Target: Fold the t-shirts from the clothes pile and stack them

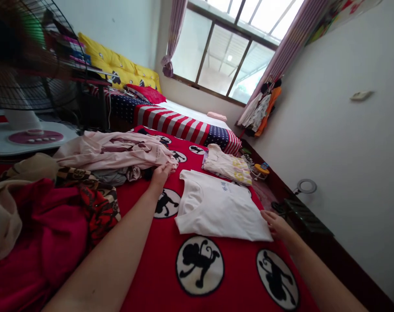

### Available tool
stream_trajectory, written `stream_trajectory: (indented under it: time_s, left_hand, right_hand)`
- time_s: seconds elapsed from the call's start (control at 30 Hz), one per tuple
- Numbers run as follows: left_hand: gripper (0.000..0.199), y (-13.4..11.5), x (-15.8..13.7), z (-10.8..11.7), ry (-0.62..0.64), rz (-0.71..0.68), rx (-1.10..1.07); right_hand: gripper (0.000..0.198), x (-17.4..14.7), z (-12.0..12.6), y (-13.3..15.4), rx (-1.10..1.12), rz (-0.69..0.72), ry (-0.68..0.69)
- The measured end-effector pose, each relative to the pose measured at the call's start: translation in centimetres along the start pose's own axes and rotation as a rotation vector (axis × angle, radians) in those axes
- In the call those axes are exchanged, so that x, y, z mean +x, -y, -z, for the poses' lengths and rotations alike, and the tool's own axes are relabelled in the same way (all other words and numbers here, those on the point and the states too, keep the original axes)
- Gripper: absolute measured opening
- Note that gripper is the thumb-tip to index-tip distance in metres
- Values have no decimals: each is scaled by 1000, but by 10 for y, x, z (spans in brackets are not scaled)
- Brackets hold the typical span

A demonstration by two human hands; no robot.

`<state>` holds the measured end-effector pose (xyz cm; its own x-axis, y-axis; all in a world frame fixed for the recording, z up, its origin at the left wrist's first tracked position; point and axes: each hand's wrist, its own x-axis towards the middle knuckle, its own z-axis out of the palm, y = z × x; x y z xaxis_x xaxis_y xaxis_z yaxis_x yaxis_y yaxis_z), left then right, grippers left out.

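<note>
A white T-shirt [216, 208] with small blue lettering lies folded flat on the red bedspread [144, 260]. At its right edge is my right hand [278, 224], fingers loosely apart and touching the hem. My left hand [161, 177] reaches to the near right end of a pale pink shirt [118, 149] with a dark print. The fingers there are closed on the pink fabric's edge. Beyond the white T-shirt rests a folded cream shirt [227, 164] with yellow print.
On the left are a heap of clothes with a magenta garment [53, 229] and a patterned red-brown one [92, 195], and a standing fan [30, 95]. Behind lies a bed with a flag-patterned cover [170, 123]. A wall and a ring-shaped light [306, 186] are at the right.
</note>
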<state>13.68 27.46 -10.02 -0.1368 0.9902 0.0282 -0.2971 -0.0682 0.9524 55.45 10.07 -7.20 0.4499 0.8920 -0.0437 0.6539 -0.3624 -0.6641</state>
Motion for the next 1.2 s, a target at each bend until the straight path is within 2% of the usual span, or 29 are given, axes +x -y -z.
stream_trajectory:
  time_s: [0.1, 0.17, 0.27, 0.33, 0.4, 0.47, 0.53, 0.6, 0.67, 0.77, 0.83, 0.97, 1.03, 1.13, 1.2]
  left_hand:
    - [26, 4, -1, -4, 38, -54, 167]
    - [22, 5, -4, -7, 78, -71, 281]
    - [19, 2, -10, -10, 166, -56, 425]
    - [19, -3, -16, -12, 267, -16, 492]
    - [21, -10, -23, -14, 378, 31, 530]
    - [31, -18, -30, -15, 487, 102, 560]
    - [51, -27, -35, -15, 583, 200, 578]
    - [73, -33, -40, -15, 652, 283, 564]
    - [86, -35, -42, -14, 705, 337, 506]
    - [88, -33, -44, -12, 783, 395, 410]
    - [90, -32, -44, -11, 820, 415, 377]
    - [87, -43, -40, -7, 948, 429, 399]
    - [77, -49, -37, -5, 924, 361, 430]
    - [65, -49, -32, -4, 732, 269, 471]
    - [60, -45, -31, -4, 663, 262, 485]
  right_hand:
    - [59, -2, -5, 0, -106, 77, -7]
    - [65, -7, -10, 5, -276, 133, -27]
    - [53, -23, -21, 23, -590, 160, -159]
    - [41, -40, -34, 43, -684, 307, -299]
    - [33, -64, -53, 69, -590, 567, -332]
    - [27, -90, -77, 95, -435, 798, -150]
    - [35, -113, -101, 116, -378, 900, -5]
    - [43, -126, -121, 130, -387, 942, 27]
    - [39, -128, -135, 136, -432, 963, 3]
    - [27, -117, -145, 137, -492, 1005, -65]
    - [27, -108, -144, 136, -470, 1038, -89]
    - [33, -100, -133, 136, -224, 999, -117]
    - [32, -104, -127, 136, -155, 978, -79]
    - [18, -119, -124, 136, -181, 1032, 108]
    - [13, -130, -126, 136, -172, 1080, 176]
